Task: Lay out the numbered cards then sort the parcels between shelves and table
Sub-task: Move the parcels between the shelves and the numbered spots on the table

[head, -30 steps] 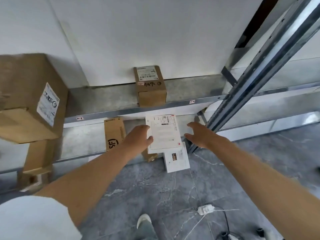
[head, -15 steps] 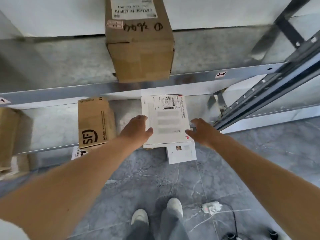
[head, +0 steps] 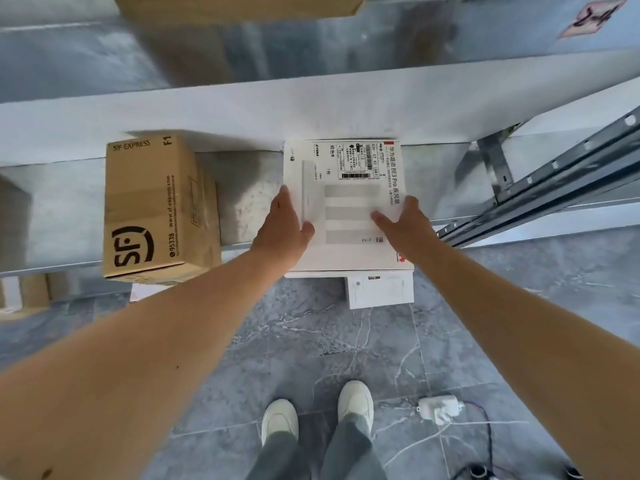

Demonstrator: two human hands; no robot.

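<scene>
A flat white parcel [head: 346,209] with a printed shipping label lies on the lower metal shelf [head: 247,202], its near edge sticking out over the shelf front. My left hand [head: 285,230] grips its left edge with the thumb on top. My right hand [head: 403,225] grips its right edge, thumb also lying on the top face. A brown SF Express carton [head: 156,209] stands on the same shelf to the left, apart from the white parcel.
A smaller white box [head: 381,292] sits just below the parcel's near edge. Another brown carton [head: 242,8] stands on the upper shelf, whose front carries a label reading 24 [head: 592,17]. A slanted steel upright [head: 554,188] runs at the right. A white device with a cable [head: 438,408] lies on the floor.
The view has dropped and closed in on the lower shelf. My right hand has come onto the white parcel's right edge, so both hands now hold it.
</scene>
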